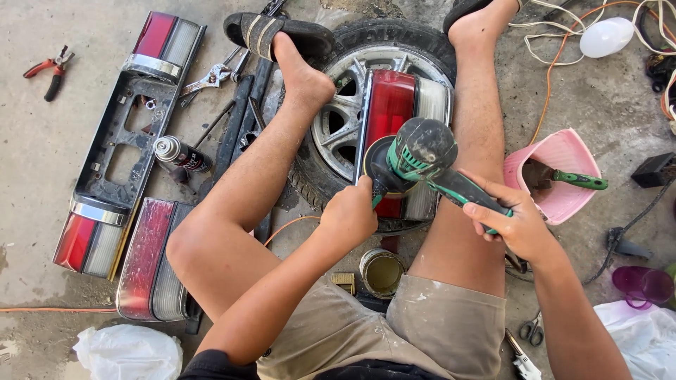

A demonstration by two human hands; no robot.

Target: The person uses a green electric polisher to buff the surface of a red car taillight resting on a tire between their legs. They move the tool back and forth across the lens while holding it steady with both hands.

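polisher [421, 151] gripped by both hands, pressed on tail light [391, 105].

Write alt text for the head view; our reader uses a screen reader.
A seated person's left hand and right hand hold a green polisher on a red tail light lying across a wheel between their legs. More tail lights, a spray can and pliers lie on the concrete floor.

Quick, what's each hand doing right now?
Left hand: closed on the polisher's side grip.
Right hand: closed around its green handle.
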